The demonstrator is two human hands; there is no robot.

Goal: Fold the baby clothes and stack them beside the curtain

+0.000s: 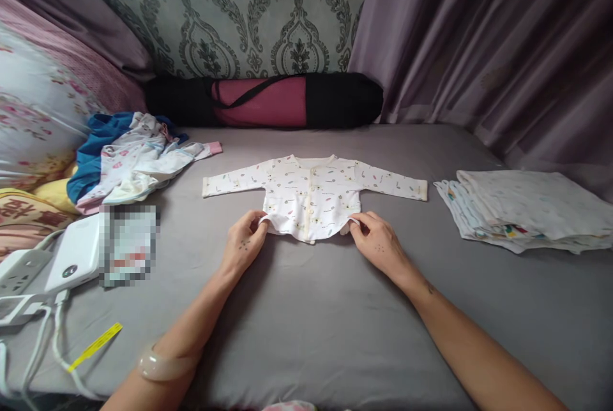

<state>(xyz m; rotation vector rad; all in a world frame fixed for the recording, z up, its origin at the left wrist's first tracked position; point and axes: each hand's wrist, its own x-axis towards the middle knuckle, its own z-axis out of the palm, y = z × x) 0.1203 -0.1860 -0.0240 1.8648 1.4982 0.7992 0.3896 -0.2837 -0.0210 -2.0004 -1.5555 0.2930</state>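
A small white baby shirt (311, 197) with a scattered print and a buttoned front lies spread on the grey sheet, both sleeves stretched out sideways. Its neckline points away from me. My left hand (245, 239) pinches the shirt's lower left corner between thumb and fingers. At the lower right corner, my right hand (378, 242) has the same kind of pinch. Between the two hands the hem is slightly lifted and curves toward me. A pale bangle (165, 363) circles my left wrist.
Folded white printed cloths (531, 207) are stacked at the right. Crumpled baby clothes (138, 159) lie at the left, above a white power bank (76, 251), a power strip (23, 274) and cables. Along the wall rests a black and red long bag (263, 101).
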